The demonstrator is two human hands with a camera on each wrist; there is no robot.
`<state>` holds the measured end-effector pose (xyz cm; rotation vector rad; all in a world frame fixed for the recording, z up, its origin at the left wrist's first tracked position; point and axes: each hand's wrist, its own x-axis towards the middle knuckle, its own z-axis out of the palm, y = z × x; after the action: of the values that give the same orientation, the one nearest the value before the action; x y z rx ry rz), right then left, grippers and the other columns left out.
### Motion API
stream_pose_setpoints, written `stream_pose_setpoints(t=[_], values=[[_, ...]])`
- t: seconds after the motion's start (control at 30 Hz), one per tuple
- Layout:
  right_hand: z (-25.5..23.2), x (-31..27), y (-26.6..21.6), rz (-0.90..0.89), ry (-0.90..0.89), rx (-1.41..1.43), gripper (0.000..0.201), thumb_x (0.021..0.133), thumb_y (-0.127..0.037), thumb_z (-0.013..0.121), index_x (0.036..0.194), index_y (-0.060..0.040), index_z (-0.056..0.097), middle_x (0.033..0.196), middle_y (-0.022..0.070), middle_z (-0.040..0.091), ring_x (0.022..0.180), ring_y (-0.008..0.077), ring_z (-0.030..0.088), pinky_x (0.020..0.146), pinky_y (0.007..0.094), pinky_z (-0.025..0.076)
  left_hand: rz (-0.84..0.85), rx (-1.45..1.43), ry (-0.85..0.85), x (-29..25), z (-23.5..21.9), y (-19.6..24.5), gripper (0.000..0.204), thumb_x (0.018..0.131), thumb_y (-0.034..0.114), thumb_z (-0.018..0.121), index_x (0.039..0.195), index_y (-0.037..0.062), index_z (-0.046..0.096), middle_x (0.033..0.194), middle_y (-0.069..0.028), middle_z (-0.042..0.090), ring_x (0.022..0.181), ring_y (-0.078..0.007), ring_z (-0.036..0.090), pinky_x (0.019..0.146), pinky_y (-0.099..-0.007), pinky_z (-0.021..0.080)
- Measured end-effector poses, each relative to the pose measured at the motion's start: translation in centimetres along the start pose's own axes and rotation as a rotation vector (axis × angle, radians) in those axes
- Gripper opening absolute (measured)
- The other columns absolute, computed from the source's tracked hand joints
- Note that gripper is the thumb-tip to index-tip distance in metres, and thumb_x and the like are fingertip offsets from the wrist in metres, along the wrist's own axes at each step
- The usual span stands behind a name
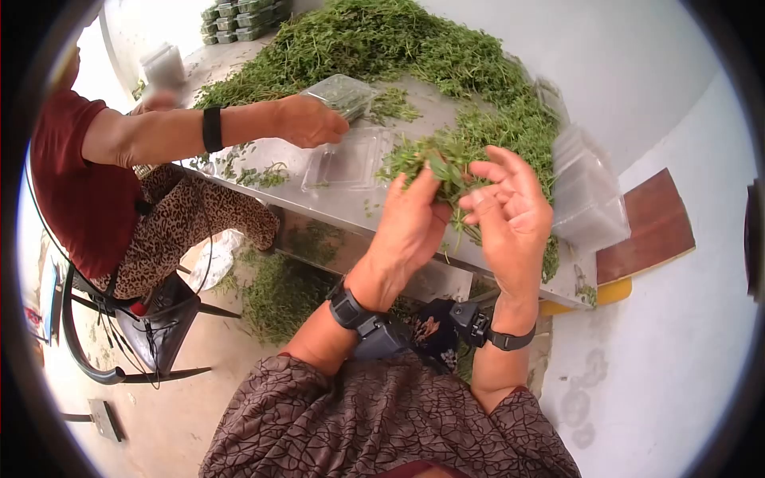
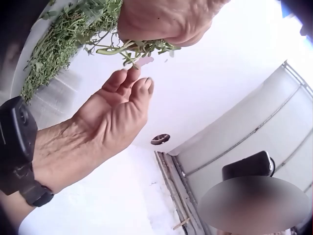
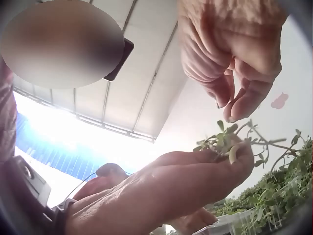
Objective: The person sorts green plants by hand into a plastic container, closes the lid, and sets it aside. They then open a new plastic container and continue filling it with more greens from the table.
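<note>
My left hand (image 1: 410, 227) grips a small bunch of leafy green stems (image 1: 446, 172) above the near edge of the metal table (image 1: 414, 261). Loose stems stick out past its fingers in both wrist views. Close to the right of the bunch is my right hand (image 1: 514, 219), palm turned toward me, fingers loosely bent. In the right wrist view its thumb and fingertips (image 3: 235, 113) hover just over the sprigs, with nothing visible between them. An empty clear plastic box (image 1: 344, 163) lies on the table just left of my hands.
A large heap of greens (image 1: 374, 40) covers the table's back and right. Another person's hand (image 1: 311, 121) holds a clear box of greens (image 1: 343, 94) at left. Stacked clear boxes (image 1: 586, 191) stand at right, filled ones (image 1: 239, 22) at the back. More greens (image 1: 283, 295) lie below.
</note>
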<state>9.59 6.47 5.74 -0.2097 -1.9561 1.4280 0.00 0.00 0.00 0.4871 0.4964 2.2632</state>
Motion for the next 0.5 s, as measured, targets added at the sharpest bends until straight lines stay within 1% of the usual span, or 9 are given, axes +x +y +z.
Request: stream_pose_setpoints(t=[0.07, 0.1, 0.17, 0.2, 0.3, 0.33, 0.4, 0.5], values=[[0.0, -0.2, 0.0, -0.118, 0.188, -0.027, 0.036, 0.085, 0.002, 0.058, 0.12, 0.002, 0.051, 0.101, 0.0135, 0.062, 0.07, 0.0086, 0.059, 0.059, 0.02, 0.048, 0.097, -0.03, 0.106, 0.2, 0.0, 0.7, 0.025, 0.097, 0.018, 0.046, 0.115, 0.0006, 0.049, 0.107, -0.0119, 0.058, 0.093, -0.0201, 0.058, 0.082, -0.0354, 0.05], [0.1, -1.0, 0.1, -0.106, 0.21, 0.006, 0.036, 0.085, 0.002, 0.058, 0.12, 0.002, 0.051, 0.101, 0.0135, 0.062, 0.07, 0.0086, 0.059, 0.059, 0.02, 0.048, 0.082, 0.008, 0.113, -0.2, -0.1, 1.2, 0.025, 0.097, 0.018, 0.046, 0.115, 0.0006, 0.049, 0.107, -0.0119, 0.058, 0.093, -0.0201, 0.058, 0.082, -0.0354, 0.05], [-0.5, -1.7, -0.4, -0.042, 0.179, -0.023, 0.03, 0.085, 0.001, 0.06, 0.115, 0.0025, 0.055, 0.096, 0.0119, 0.063, 0.066, 0.0067, 0.058, 0.056, 0.0199, 0.047, 0.122, -0.156, 0.145, -0.1, -0.1, 1.1, 0.025, 0.097, 0.016, 0.043, 0.114, -0.0014, 0.048, 0.106, -0.0123, 0.058, 0.093, -0.0204, 0.057, 0.081, -0.0352, 0.05], [-0.1, -2.1, 0.0, -0.05, 0.185, -0.037, 0.028, 0.084, 0.0, 0.062, 0.112, 0.0024, 0.057, 0.093, 0.0103, 0.064, 0.063, 0.0049, 0.056, 0.054, 0.0193, 0.045, 0.131, -0.198, 0.151, -0.3, -0.1, 1.0, 0.025, 0.098, 0.015, 0.041, 0.115, -0.0017, 0.048, 0.106, -0.0127, 0.057, 0.093, -0.0208, 0.057, 0.083, -0.0356, 0.049], [0.5, -2.6, 1.8, -0.038, 0.128, -0.118, 0.022, 0.082, -0.001, 0.065, 0.103, 0.0038, 0.06, 0.086, 0.0065, 0.064, 0.062, 0.0032, 0.054, 0.052, 0.0194, 0.043, 0.148, -0.219, 0.13, -0.5, 0.0, 0.6, 0.026, 0.098, 0.017, 0.042, 0.115, -0.001, 0.048, 0.104, -0.0117, 0.058, 0.092, -0.0206, 0.056, 0.082, -0.0345, 0.048], [0.6, -2.8, 2.1, -0.036, 0.132, -0.116, 0.022, 0.082, -0.001, 0.065, 0.103, 0.0038, 0.06, 0.086, 0.0065, 0.064, 0.062, 0.0032, 0.054, 0.052, 0.0194, 0.043, 0.145, -0.216, 0.13, -0.7, 0.2, 0.5, 0.026, 0.098, 0.017, 0.042, 0.115, -0.001, 0.048, 0.104, -0.0117, 0.058, 0.092, -0.0206, 0.056, 0.082, -0.0345, 0.048], [0.8, -3.3, 2.4, 0.06, 0.044, -0.08, 0.019, 0.085, 0.002, 0.061, 0.104, 0.0043, 0.059, 0.087, 0.0048, 0.064, 0.062, 0.0037, 0.054, 0.052, 0.0187, 0.044, 0.12, -0.132, 0.217, -1.1, 0.6, 0.4, 0.027, 0.098, 0.02, 0.042, 0.114, -0.0004, 0.049, 0.102, -0.0099, 0.058, 0.089, -0.0198, 0.056, 0.08, -0.033, 0.047], [1.3, -3.6, 2.1, 0.094, 0.079, -0.079, 0.016, 0.085, 0.002, 0.06, 0.101, 0.0059, 0.059, 0.085, 0.004, 0.064, 0.061, 0.0039, 0.054, 0.053, 0.019, 0.044, 0.143, -0.062, 0.232, -1.5, 1.0, -0.2, 0.027, 0.097, 0.021, 0.044, 0.114, 0.0003, 0.05, 0.099, -0.0085, 0.059, 0.087, -0.0189, 0.056, 0.077, -0.0314, 0.047]])
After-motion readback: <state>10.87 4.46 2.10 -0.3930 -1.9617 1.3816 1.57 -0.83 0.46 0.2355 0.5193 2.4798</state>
